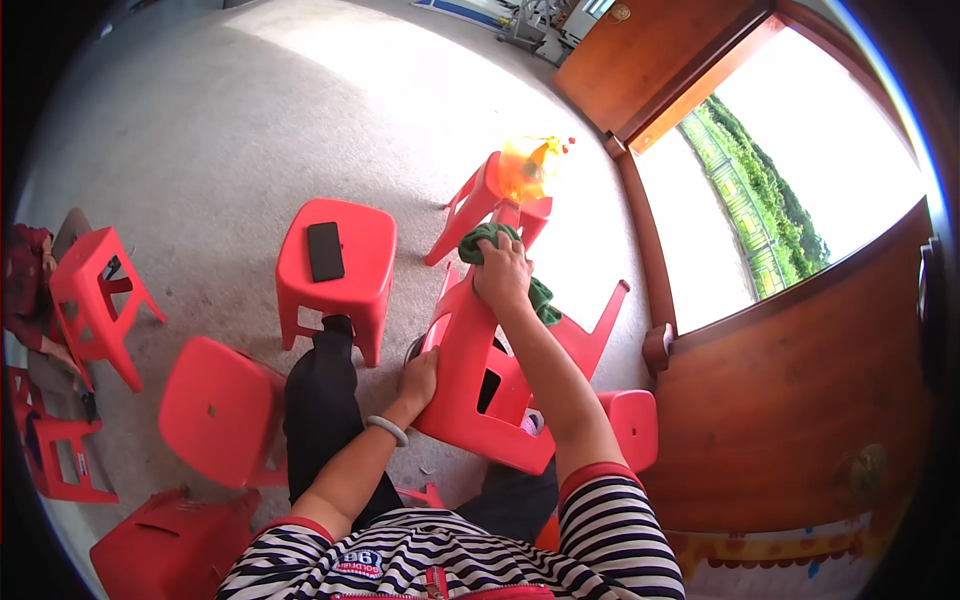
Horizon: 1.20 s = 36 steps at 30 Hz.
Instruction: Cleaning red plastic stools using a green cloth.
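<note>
A red plastic stool (465,360) lies tilted in front of me, its legs pointing away and to the right. My left hand (419,381) grips its left edge, with a pale bangle on that wrist. Up on one of its legs, my right hand (505,271) presses a green cloth (545,301); part of the cloth bunches out beyond the fingers. Just past that hand stands another red stool (466,214) with an orange translucent plastic bag (529,171) by its seat. A dark smartphone-like slab (325,251) rests on an upright red stool (367,247) to the left.
Several more red stools stand around, including one at near left (217,412) and one at right (634,427). Another person's arm (56,349) is beside a stool (97,277) at far left. An open wooden door (787,405) and doorway frame (649,262) bound the right side.
</note>
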Tool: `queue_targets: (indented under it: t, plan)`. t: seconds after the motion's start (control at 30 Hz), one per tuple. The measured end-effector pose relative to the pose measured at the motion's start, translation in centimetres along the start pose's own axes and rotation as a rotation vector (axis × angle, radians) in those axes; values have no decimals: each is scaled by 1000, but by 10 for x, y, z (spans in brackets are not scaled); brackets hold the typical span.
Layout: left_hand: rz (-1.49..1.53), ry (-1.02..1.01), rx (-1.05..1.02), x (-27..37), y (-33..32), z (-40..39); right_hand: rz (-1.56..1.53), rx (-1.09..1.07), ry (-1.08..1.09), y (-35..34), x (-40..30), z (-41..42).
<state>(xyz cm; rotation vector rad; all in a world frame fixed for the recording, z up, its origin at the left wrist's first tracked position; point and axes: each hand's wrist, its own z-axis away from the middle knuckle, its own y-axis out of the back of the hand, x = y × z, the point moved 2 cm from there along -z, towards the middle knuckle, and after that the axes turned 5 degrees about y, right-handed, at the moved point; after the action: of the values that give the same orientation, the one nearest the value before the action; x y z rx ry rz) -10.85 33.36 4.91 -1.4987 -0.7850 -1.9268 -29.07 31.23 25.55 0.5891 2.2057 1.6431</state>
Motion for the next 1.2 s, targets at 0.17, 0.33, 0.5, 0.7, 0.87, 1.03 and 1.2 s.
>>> queue_targets:
  t: [0.17, 0.33, 0.5, 0.7, 0.87, 1.03, 1.2]
  plan:
    - [-12, -10, -6, 23, -4, 10, -3, -42, -87, -18, 37, -59]
    - [2, 52, 18, 22, 5, 9, -69, 47, -212, -22, 26, -67]
    - [-19, 108, 18, 33, -2, 11, -118, 186, -309, -31, 49, -65]
    - [-12, 110, 8, 10, 1, 3, -461, -68, -790, -35, 72, -65]
    - [47, 125, -73, 13, -4, 2, -545, 59, -778, -25, 89, -60]
    - [-57, 131, -71, 34, 3, 10, -441, 265, -524, -7, 77, -65]
    - [8, 107, -70, 28, 4, 8, -56, 122, -191, -20, 65, -99]
